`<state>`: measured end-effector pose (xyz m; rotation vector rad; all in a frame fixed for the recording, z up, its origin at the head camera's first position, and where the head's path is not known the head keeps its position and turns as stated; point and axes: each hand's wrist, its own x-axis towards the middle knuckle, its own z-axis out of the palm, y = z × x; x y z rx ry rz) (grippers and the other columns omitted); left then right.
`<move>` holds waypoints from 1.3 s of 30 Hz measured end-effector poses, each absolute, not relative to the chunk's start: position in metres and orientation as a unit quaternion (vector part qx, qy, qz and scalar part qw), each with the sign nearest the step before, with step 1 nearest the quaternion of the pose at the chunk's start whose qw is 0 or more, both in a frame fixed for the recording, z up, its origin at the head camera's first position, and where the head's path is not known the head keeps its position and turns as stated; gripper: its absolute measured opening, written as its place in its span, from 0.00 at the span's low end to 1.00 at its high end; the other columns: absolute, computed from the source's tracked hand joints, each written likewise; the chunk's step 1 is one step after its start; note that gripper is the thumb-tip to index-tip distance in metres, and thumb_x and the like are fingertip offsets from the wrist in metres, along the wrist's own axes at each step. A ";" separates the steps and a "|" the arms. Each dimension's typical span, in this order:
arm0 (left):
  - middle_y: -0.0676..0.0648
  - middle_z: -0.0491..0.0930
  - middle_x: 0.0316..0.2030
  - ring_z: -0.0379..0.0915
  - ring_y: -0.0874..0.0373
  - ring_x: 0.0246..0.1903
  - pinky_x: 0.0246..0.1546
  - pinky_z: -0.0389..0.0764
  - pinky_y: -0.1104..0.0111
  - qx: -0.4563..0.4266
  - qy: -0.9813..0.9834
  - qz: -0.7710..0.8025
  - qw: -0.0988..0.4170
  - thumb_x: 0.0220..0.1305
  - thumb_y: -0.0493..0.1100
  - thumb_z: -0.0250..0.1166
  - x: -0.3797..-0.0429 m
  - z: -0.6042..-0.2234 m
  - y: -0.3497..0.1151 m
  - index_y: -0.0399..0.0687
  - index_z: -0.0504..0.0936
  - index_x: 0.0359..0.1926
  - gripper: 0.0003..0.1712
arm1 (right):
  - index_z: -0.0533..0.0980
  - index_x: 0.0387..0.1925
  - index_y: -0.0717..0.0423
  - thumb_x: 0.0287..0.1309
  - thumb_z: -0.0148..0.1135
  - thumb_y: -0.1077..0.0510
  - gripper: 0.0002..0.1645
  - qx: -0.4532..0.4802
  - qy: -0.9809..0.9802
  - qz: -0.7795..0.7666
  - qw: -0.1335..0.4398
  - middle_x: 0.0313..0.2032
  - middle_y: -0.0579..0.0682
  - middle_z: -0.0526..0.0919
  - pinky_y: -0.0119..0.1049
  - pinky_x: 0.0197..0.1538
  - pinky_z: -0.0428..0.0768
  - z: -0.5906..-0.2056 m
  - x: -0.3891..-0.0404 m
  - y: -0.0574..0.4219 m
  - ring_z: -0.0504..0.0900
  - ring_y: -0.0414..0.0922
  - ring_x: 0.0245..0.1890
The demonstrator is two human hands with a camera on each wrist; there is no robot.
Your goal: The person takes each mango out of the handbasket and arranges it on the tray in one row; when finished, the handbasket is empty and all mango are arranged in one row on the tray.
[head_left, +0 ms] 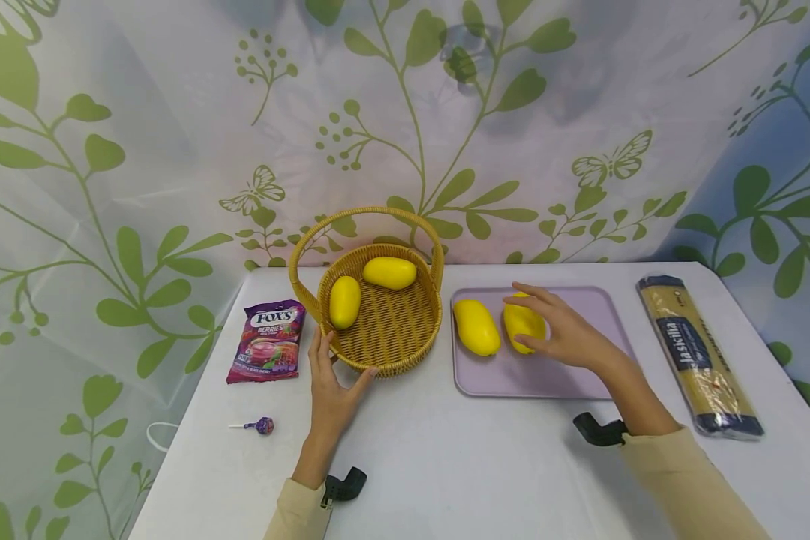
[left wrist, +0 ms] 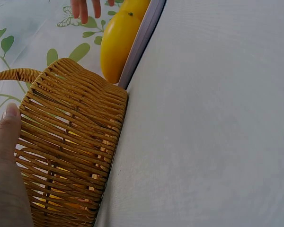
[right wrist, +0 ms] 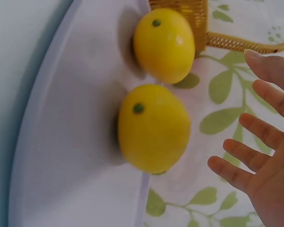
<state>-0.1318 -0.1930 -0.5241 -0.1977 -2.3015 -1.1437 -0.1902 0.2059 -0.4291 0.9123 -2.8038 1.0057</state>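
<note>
A round wicker basket with a tall handle holds two yellow mangoes, one at its left side and one at the back. My left hand touches the basket's near left side, fingers spread, its thumb against the outer weave. Two more mangoes lie side by side on a lilac tray. Over the right-hand mango hovers my right hand, fingers apart and extended. In the right wrist view a gap shows between those fingers and the fruit. The other mango is nearer the basket.
Left of the basket lies a purple Fox's candy bag, with a wrapped lollipop in front of it. A long pasta pack is right of the tray. Behind the white table hangs a leaf-patterned curtain.
</note>
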 end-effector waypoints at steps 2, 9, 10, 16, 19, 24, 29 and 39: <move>0.42 0.44 0.72 0.50 0.54 0.68 0.57 0.73 0.61 -0.073 -0.858 -0.427 0.277 0.43 0.52 0.76 -0.132 -0.524 -0.193 0.39 0.52 0.70 0.59 | 0.68 0.62 0.47 0.50 0.69 0.54 0.36 0.293 -0.898 0.327 0.012 0.68 0.52 0.58 0.63 0.60 0.64 -0.426 -0.189 0.200 0.58 0.58 0.66; 0.43 0.44 0.72 0.50 0.54 0.68 0.57 0.73 0.61 -0.073 -0.855 -0.434 0.276 0.43 0.52 0.76 -0.132 -0.523 -0.192 0.39 0.53 0.70 0.58 | 0.66 0.63 0.41 0.52 0.67 0.51 0.36 0.313 -0.890 0.332 0.007 0.67 0.52 0.60 0.62 0.60 0.64 -0.418 -0.189 0.174 0.60 0.55 0.65; 0.43 0.44 0.72 0.50 0.53 0.68 0.57 0.73 0.61 -0.074 -0.854 -0.434 0.276 0.43 0.52 0.76 -0.133 -0.523 -0.193 0.39 0.53 0.70 0.58 | 0.66 0.63 0.40 0.53 0.67 0.49 0.36 0.316 -0.889 0.331 0.003 0.67 0.51 0.60 0.62 0.60 0.65 -0.417 -0.188 0.168 0.60 0.55 0.65; 0.42 0.43 0.72 0.49 0.53 0.69 0.57 0.73 0.61 -0.078 -0.854 -0.437 0.273 0.44 0.52 0.75 -0.134 -0.522 -0.193 0.39 0.53 0.70 0.57 | 0.65 0.64 0.42 0.55 0.65 0.49 0.35 0.348 -0.877 0.332 -0.007 0.67 0.52 0.60 0.57 0.60 0.68 -0.415 -0.188 0.132 0.61 0.54 0.65; 0.42 0.44 0.72 0.49 0.53 0.68 0.57 0.73 0.61 -0.076 -0.854 -0.436 0.275 0.44 0.52 0.75 -0.133 -0.522 -0.193 0.39 0.53 0.70 0.58 | 0.65 0.64 0.42 0.55 0.65 0.52 0.34 0.365 -0.869 0.335 -0.005 0.66 0.53 0.61 0.56 0.61 0.69 -0.417 -0.189 0.111 0.62 0.54 0.65; 0.43 0.43 0.72 0.49 0.51 0.68 0.57 0.73 0.60 -0.077 -0.854 -0.435 0.275 0.44 0.52 0.75 -0.133 -0.523 -0.193 0.38 0.52 0.70 0.58 | 0.65 0.64 0.43 0.56 0.63 0.49 0.34 0.385 -0.856 0.345 -0.008 0.65 0.54 0.62 0.54 0.61 0.70 -0.423 -0.191 0.079 0.62 0.53 0.65; 0.42 0.43 0.72 0.51 0.48 0.68 0.55 0.74 0.57 -0.079 -0.855 -0.431 0.277 0.44 0.53 0.75 -0.133 -0.524 -0.193 0.37 0.53 0.69 0.58 | 0.66 0.63 0.44 0.56 0.62 0.45 0.34 0.389 -0.852 0.349 -0.005 0.65 0.52 0.62 0.53 0.60 0.70 -0.430 -0.201 0.056 0.63 0.52 0.64; 0.42 0.43 0.72 0.50 0.49 0.68 0.55 0.74 0.54 -0.079 -0.853 -0.434 0.280 0.44 0.53 0.75 -0.134 -0.523 -0.193 0.37 0.54 0.69 0.57 | 0.66 0.62 0.44 0.56 0.62 0.44 0.33 0.365 -0.866 0.343 0.014 0.63 0.55 0.64 0.50 0.61 0.70 -0.444 -0.241 0.018 0.63 0.50 0.63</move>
